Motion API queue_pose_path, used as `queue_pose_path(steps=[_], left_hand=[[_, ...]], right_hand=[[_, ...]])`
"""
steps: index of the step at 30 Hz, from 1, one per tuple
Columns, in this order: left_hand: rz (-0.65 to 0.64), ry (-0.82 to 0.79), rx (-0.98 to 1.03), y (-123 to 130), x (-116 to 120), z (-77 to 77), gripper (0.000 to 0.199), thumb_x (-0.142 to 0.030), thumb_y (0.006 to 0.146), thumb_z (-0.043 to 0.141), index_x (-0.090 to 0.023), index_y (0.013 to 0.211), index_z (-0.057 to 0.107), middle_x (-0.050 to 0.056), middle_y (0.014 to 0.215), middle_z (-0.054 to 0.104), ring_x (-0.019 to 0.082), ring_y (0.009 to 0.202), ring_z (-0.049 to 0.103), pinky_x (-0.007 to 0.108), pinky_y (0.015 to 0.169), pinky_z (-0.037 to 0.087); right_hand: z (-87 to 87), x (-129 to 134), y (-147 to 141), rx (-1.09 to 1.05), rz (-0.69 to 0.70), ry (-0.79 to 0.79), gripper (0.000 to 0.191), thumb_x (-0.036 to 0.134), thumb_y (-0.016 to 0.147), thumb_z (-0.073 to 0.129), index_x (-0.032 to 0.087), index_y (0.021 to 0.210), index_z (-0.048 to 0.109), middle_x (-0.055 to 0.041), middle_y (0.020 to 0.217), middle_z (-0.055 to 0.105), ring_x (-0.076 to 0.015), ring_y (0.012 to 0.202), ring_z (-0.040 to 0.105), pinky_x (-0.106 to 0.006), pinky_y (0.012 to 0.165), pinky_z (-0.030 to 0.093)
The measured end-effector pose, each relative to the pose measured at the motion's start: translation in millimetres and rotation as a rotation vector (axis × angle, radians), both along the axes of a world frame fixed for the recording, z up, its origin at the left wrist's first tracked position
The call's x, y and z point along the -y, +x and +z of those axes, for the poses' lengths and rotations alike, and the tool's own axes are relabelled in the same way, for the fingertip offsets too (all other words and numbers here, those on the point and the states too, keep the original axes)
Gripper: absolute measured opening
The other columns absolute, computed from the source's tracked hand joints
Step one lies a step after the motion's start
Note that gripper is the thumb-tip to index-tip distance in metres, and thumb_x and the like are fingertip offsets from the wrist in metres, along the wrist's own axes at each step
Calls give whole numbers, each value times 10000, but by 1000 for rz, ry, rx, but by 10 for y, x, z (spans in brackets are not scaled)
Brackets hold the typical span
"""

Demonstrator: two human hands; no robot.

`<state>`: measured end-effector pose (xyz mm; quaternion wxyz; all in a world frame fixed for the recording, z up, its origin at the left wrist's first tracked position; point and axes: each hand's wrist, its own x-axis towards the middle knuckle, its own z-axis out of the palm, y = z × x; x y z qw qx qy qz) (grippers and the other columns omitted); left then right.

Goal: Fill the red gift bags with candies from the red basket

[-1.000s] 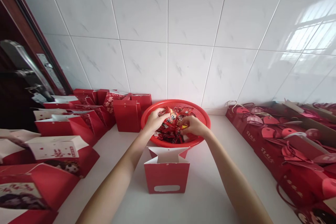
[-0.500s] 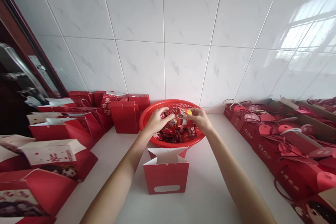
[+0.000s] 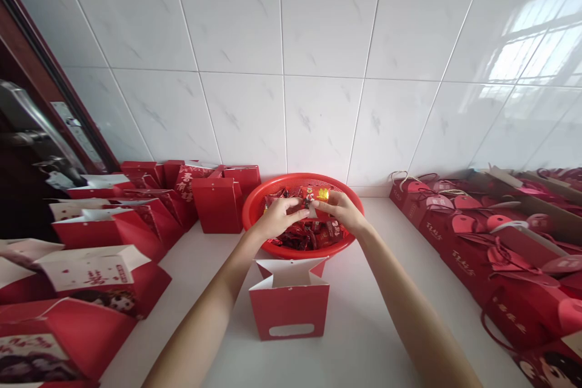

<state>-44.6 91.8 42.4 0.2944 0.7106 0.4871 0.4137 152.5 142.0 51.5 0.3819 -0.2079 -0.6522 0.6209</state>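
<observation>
Over the basket (image 3: pixel 248 218), the right hand (image 3: pixel 344 211) is pinching a red-and-gold packet (image 3: pixel 322 194); the left hand (image 3: pixel 280 216) is hovering beside it (its grip I cannot tell). Nearer, an open box (image 3: pixel 290 309) is standing.

wrapped packets (image 3: pixel 313 236) partly hidden by left hand (image 3: pixel 280 218), forearms (image 3: pixel 200 315) cut off below

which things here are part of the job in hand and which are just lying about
Seemingly in the job:
- right hand, holding a red packet
- left hand, close by, grip unclear
- basket of packets
- open bag in front

Probably just lying about:
- bags at left
- boxes at right
</observation>
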Motion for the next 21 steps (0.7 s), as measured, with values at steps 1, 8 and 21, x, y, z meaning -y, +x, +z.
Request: queue_pose_path(steps=[1, 8, 21], left_hand=[[-6, -14, 8, 1, -3, -6, 482, -608, 809, 667, -161, 980, 720, 82, 974, 756, 285, 971, 695, 394, 890, 547], [-53, -122, -255, 16, -76, -38, 408, -398, 845, 651, -156, 1170, 705, 92, 1049, 762, 246, 979, 701, 339, 892, 533], [-171, -377, -903, 520, -501, 124, 304, -445, 646, 791, -214, 828, 716, 22, 781, 711, 228, 743, 650, 298, 687, 480]], right_hand=[[-14, -10, -5, -19, -17, -10, 345, 444, 657, 863, 207, 877, 743, -28, 874, 757, -236, 847, 707, -352, 795, 563], [-103, -202, -30, -381, -475, -272, 296, 396, 656, 853, 188, 795, 694, -37, 794, 750, -216, 765, 710, -334, 699, 616], [-95, -220, -39, -419, -594, -369, 219, 290, 647, 788, 189, 793, 659, -18, 759, 737, -188, 696, 700, -283, 569, 608]])
